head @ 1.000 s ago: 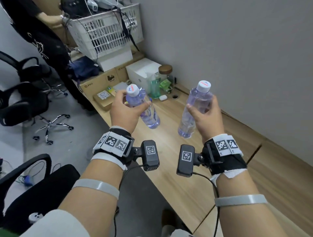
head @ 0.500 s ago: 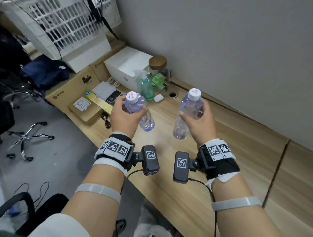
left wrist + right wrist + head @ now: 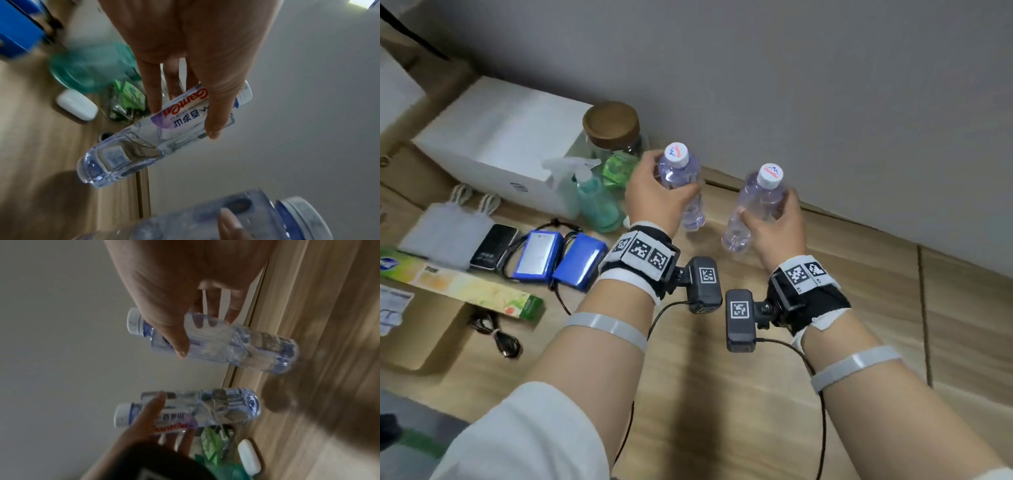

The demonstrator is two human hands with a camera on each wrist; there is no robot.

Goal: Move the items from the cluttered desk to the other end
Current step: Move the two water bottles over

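Observation:
Each hand holds a clear water bottle with a white cap, upright over the wooden desk [image 3: 722, 394] near the grey wall. My left hand [image 3: 657, 195] grips the left bottle [image 3: 681, 178] around its labelled upper part; the wrist view shows thumb and fingers of that hand [image 3: 183, 121] wrapped round this bottle [image 3: 131, 146]. My right hand [image 3: 774, 219] grips the right bottle [image 3: 755, 202], seen with the hand [image 3: 205, 337] round the bottle [image 3: 246, 347] near the cap. Both bases are close to the desk; I cannot tell if they touch.
Just left of my left hand stand a glass jar with a wooden lid [image 3: 611, 126], a green spray bottle [image 3: 595, 202] and a white box [image 3: 496, 144]. Two blue battery packs [image 3: 537, 255], a phone [image 3: 493, 246], a white earbud case [image 3: 77, 104] and cardboard boxes lie further left.
Both hands have carried their bottles forward and down toward the wall, so the left bottle now stands beside the jar. The head view has swung down and closer.

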